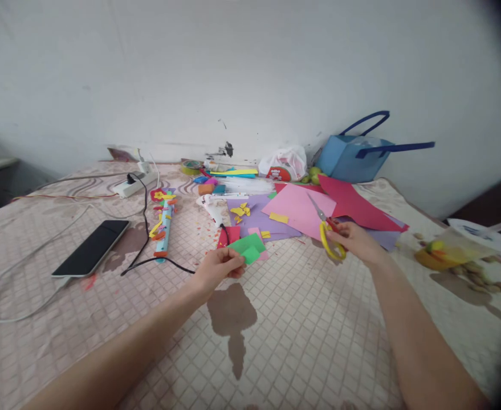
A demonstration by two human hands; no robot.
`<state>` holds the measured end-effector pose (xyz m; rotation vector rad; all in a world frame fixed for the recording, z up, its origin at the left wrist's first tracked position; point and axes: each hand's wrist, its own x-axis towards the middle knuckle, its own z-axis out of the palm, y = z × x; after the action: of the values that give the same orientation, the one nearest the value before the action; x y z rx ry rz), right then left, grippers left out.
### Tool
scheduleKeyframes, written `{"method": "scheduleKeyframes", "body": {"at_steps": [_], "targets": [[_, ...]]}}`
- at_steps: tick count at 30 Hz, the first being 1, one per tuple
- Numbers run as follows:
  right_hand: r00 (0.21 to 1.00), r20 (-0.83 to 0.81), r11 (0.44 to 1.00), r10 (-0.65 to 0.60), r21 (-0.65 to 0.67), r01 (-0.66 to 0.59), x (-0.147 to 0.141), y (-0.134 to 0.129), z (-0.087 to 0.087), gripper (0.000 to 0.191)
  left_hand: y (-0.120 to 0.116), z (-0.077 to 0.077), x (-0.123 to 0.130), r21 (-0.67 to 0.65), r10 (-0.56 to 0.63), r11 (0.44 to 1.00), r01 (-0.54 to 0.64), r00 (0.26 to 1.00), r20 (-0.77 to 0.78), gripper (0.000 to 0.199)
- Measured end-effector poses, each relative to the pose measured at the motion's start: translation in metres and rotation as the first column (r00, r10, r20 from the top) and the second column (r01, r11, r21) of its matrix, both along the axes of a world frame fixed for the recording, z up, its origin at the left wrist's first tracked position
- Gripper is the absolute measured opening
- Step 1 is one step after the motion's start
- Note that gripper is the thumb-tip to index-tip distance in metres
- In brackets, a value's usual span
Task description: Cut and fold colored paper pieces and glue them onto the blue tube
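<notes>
My left hand point(221, 266) pinches a piece of green paper point(248, 247) between thumb and fingers, above the middle of the table. My right hand point(353, 239) grips a pair of scissors point(332, 241) with yellow and red handles. Their metal blades point up and away, over a pink paper sheet point(298, 207). Close behind the green paper lie a small red paper piece point(229, 234) and a white glue gun point(210, 209) with a black cord. A light-blue stick point(163, 230) decorated with coloured pieces and a flower stands out to the left of my left hand.
A phone point(92, 248) on a charging cable and a power strip point(135, 184) are at the left. Red paper point(361, 206), purple paper point(290, 228) and a blue bag point(355, 158) lie toward the back. At right are a yellow-bottomed cup point(447, 254) and a white plate point(485, 236).
</notes>
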<state>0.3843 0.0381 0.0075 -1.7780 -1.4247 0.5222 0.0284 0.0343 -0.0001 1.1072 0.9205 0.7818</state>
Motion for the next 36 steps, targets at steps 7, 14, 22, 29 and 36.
{"method": "scheduleKeyframes", "body": {"at_steps": [7, 14, 22, 29, 36], "targets": [[0.722, -0.593, 0.913, 0.358, 0.061, -0.403, -0.094, -0.014, 0.014, 0.037, -0.004, 0.008, 0.002, -0.03, 0.0, 1.0, 0.0, 1.0, 0.0, 0.024], [0.515, -0.755, 0.82, 0.406, 0.052, -0.57, -0.148, -0.035, 0.018, 0.041, -0.004, 0.006, 0.003, -0.034, -0.021, 0.999, 0.021, 1.0, -0.004, 0.025], [0.605, -0.756, 0.923, 0.248, -0.006, -0.386, -0.17, -0.037, -0.001, 0.039, -0.007, 0.003, 0.005, 0.023, -0.12, 0.992, 0.122, 0.991, -0.067, 0.024], [0.637, -0.744, 0.942, 0.202, -0.032, -0.335, -0.173, -0.04, 0.001, 0.037, -0.006, -0.003, 0.006, 0.005, -0.138, 0.99, 0.138, 0.99, -0.043, 0.026], [0.609, -0.772, 0.943, 0.183, -0.038, -0.331, -0.172, -0.039, -0.004, 0.035, -0.004, -0.001, 0.003, -0.065, -0.105, 0.992, 0.104, 0.994, -0.011, 0.024]]}}
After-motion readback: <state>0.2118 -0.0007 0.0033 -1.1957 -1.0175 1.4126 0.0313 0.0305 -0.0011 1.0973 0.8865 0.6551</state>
